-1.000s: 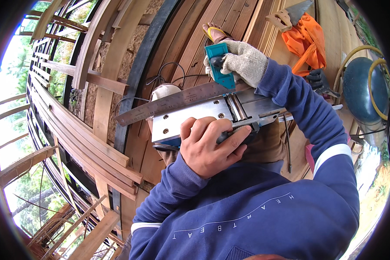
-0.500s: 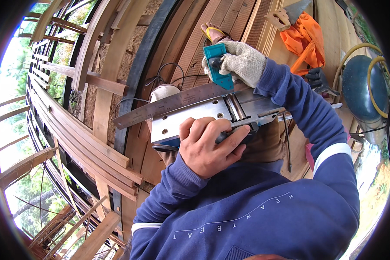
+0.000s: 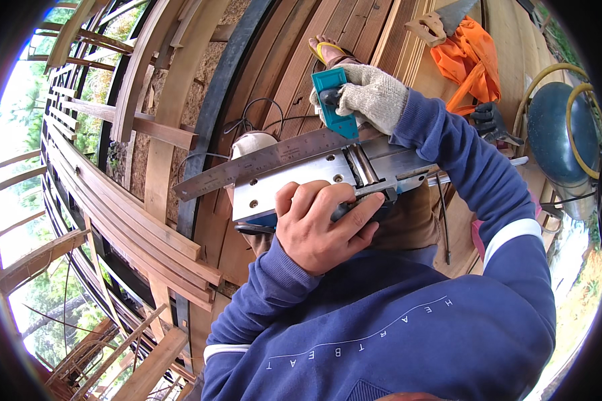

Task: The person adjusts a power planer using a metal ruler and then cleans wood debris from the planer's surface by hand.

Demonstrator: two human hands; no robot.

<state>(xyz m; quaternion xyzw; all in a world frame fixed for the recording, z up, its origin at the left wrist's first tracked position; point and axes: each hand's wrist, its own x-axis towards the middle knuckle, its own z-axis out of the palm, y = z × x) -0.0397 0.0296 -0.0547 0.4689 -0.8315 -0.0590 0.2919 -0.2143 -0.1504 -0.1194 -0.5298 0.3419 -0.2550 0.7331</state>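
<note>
An electric planer (image 3: 291, 180) lies upside down across my lap, its shiny metal sole and blade slot (image 3: 361, 164) facing up. My bare left hand (image 3: 322, 226) is closed over the near side of the planer, fingers curled on the edge of the sole beside the slot. In its grey knit glove, my right hand (image 3: 378, 97) grips the teal head of a combination square (image 3: 341, 123), thumb at a black knob. The square's steel rule (image 3: 261, 158) runs leftward along the far edge of the sole. Whether the rule touches the sole all along cannot be made out.
Wooden decking (image 3: 308, 80) lies underfoot, with long stacked boards (image 3: 130, 207) to the left. At the upper right are a handsaw (image 3: 429, 30), an orange cloth (image 3: 471, 63) and a black glove (image 3: 491, 121). Beyond stands a dark rounded tank (image 3: 558, 130) with a yellow hose.
</note>
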